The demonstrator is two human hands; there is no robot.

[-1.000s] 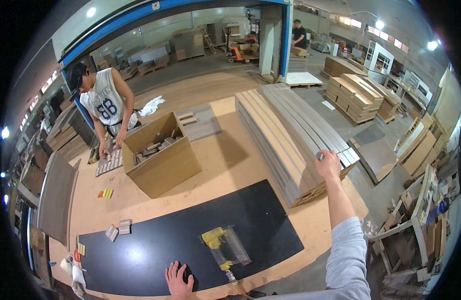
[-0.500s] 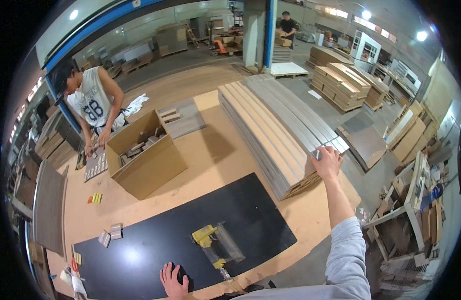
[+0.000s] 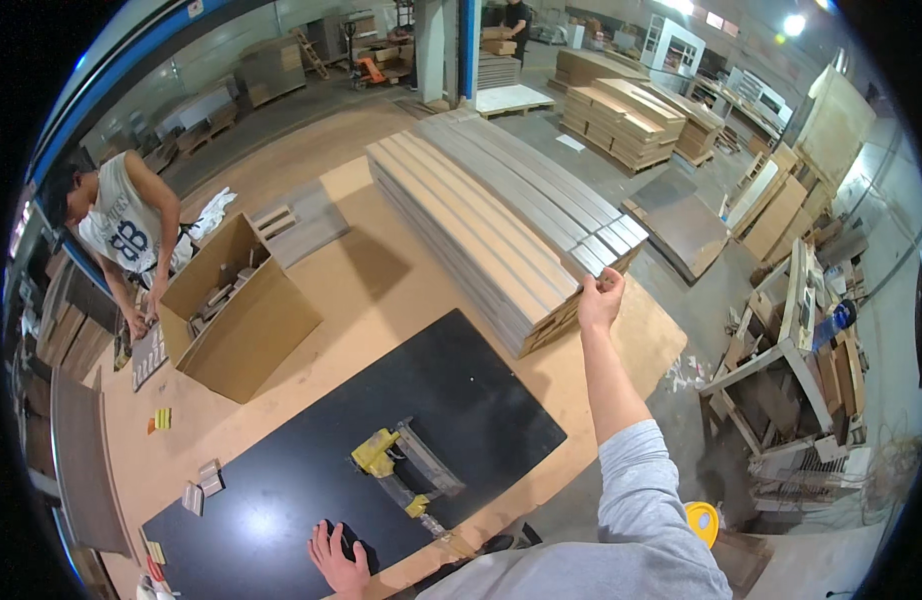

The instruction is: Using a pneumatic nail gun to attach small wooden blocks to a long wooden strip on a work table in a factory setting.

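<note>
My right hand reaches out to the near end of a tall stack of long boards. Its fingers are closed on the end of a grey board on top of that stack. My left hand lies with fingers spread on a black panel, which covers the near part of the table. On the panel, between me and the stack, lies a yellow-and-grey tool, seemingly wrapped in tape; its exact kind is unclear.
An open cardboard box with small wooden pieces stands on the tan table. Beyond it a co-worker bends over a small board. Little grey blocks lie by the panel's left edge. Stacked boards and a cluttered rack stand to the right.
The view has swung to the right. My right hand has shifted left along the end of the stack, and its fingers have closed on a board's end. My left hand stays on the panel.
</note>
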